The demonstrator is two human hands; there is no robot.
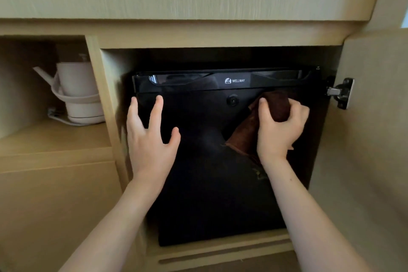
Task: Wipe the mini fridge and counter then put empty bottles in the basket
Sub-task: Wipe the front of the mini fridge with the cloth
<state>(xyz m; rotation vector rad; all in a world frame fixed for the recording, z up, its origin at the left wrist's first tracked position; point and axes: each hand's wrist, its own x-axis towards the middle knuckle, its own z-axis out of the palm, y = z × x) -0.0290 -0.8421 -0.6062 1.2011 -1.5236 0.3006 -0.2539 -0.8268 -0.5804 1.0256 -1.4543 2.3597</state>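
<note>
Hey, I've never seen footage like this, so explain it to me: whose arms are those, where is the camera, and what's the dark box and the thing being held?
There is no machine here. The single picture comes from a camera worn on a person's head, looking forward and down, so the two bare arms reaching in are that person's own. The glossy black mini fridge sits in a light wooden cabinet whose door stands open at the right. The right hand grips a dark brown cloth against the fridge door. The left hand is open, fingers spread, at the door's left edge, holding nothing. In the open shelf to the left stands a white electric kettle. No bottles or basket are in view.
</note>
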